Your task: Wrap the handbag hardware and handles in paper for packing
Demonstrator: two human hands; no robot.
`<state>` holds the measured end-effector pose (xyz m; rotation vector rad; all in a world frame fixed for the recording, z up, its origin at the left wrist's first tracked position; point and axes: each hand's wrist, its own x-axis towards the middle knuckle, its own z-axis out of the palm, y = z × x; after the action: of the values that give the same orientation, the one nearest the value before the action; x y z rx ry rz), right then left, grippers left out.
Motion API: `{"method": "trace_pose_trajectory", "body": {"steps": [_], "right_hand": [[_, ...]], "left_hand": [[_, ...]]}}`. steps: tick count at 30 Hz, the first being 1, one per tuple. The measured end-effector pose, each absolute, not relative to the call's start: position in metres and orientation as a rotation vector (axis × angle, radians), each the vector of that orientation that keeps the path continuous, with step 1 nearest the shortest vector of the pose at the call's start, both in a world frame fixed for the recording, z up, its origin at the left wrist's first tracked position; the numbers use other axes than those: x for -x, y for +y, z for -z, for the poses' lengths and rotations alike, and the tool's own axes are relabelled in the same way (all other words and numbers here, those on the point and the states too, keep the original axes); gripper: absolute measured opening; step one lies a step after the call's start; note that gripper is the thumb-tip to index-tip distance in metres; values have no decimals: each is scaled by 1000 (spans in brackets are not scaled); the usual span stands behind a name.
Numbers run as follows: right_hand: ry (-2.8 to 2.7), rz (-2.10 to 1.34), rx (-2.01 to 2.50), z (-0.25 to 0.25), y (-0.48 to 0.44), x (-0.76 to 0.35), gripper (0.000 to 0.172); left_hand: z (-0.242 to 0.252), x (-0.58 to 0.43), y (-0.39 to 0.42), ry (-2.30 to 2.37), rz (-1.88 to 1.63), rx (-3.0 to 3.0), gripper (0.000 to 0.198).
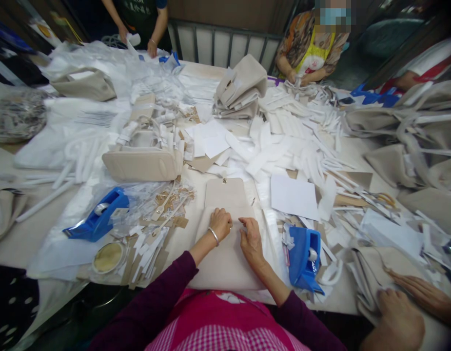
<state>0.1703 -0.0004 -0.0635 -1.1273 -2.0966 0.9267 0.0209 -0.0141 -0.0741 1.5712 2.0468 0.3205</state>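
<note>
— What's crowding her side of the table (pixel 20 239)?

— Plenty. A blue tape dispenser (pixel 95 219) sits at nine o'clock from her hands, a round tin lid (pixel 108 257) just below it, and a heap of brown tags and white strips (pixel 155 214) lies between the dispenser and her work. A second blue tape dispenser (pixel 303 258) stands at three o'clock, just beside the piece she is on.

— And further out?

— At eleven o'clock a finished beige bag (pixel 143 163) lies on its side. At twelve, past loose white paper sheets (pixel 210 139), there's a stack of folded beige bags (pixel 240 87). A white card (pixel 293 197) rests at two o'clock. Other people work at the far edge, and someone's hands (pixel 404 307) press on beige material at four o'clock.

— So where's her own piece?

— Dead centre in front of her: a flat beige bag panel (pixel 225 195) with a small metal clasp (pixel 224 181) at its far end, running back to the table edge at her waist.

— Her hands?

— Both rest on it, palms down, close together but apart. The left hand (pixel 221 223), bangle on the wrist, has its fingers curled under into a loose fist, holding nothing I can see. The right hand (pixel 251 240) lies flatter, fingers bent and close together, pressing the panel, gripping nothing. Both forearms come in from six o'clock in dark purple sleeves.
</note>
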Motion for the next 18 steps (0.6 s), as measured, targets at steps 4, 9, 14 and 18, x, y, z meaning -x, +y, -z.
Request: {"method": "trace_pose_trajectory", "body": {"steps": [4,9,14,18], "right_hand": [[-2084,-926,1120,64,-3,-173,35],[-2083,-912,1109,71,-3,-177,36],[-2094,-949,1105,75,0,-182,37],[-2102,-1001,1106,77,2,-184,35]], "left_hand": [[76,-22,-11,2007,-236,-1616,9],[64,-17,-20,1933,-286,-1661,7],[40,27,-109,2064,-758,-1460,10],[56,63,-254,2333,-720,-848,19]]}}
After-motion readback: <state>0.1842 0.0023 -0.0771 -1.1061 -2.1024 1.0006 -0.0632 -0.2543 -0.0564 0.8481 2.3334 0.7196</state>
